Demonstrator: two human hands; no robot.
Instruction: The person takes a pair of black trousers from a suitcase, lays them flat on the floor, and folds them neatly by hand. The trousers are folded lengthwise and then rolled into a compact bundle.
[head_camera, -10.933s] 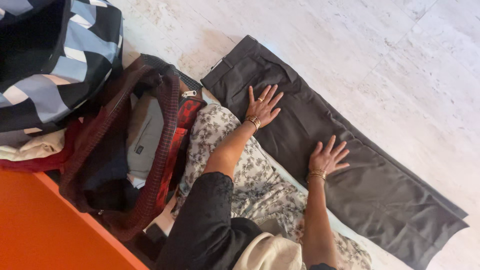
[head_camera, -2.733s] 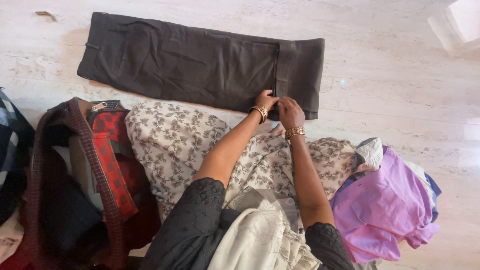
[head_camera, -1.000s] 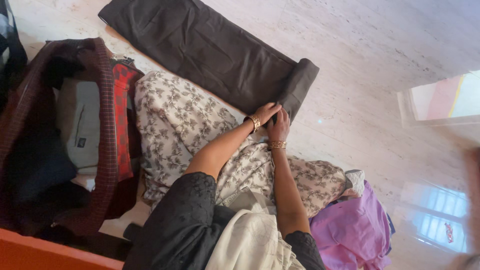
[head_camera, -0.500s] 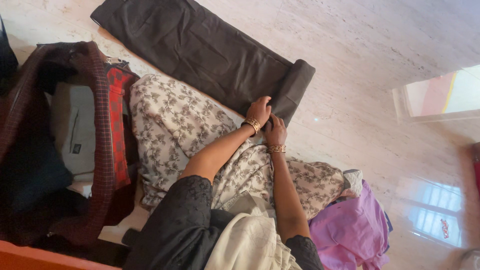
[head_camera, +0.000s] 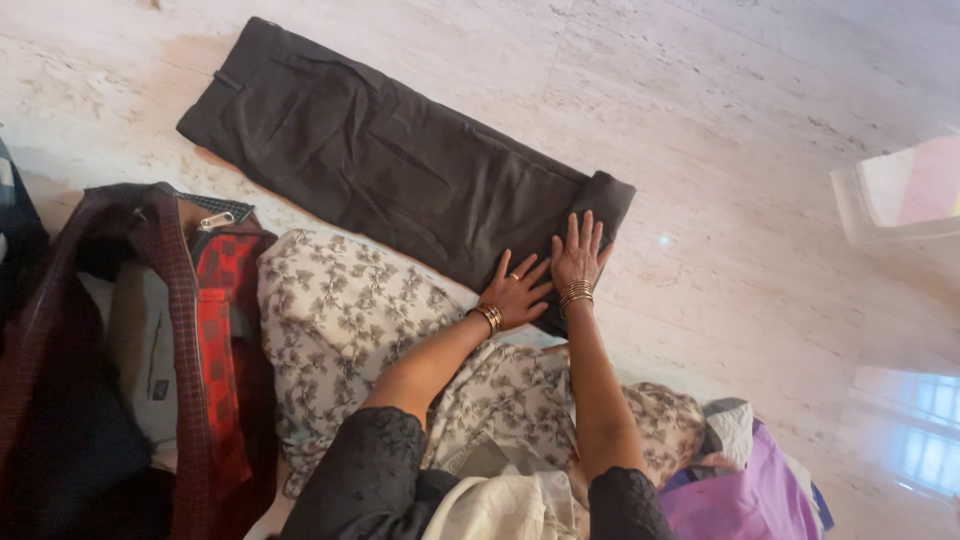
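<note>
Flat on the pale stone floor (head_camera: 760, 130) lie the dark trousers (head_camera: 380, 170), folded lengthwise and running from ten o'clock down to four o'clock, with the four-o'clock end rolled over into a thick fold. Both hands press palm-down on that end — the left hand (head_camera: 515, 290) with fingers spread on the cloth just short of the fold, the right hand (head_camera: 578, 255) beside it, fingertips on the fold itself. Neither grips anything. At eight o'clock sits an open checked bag (head_camera: 190, 330); at five o'clock, a purple garment (head_camera: 740, 500).
</note>
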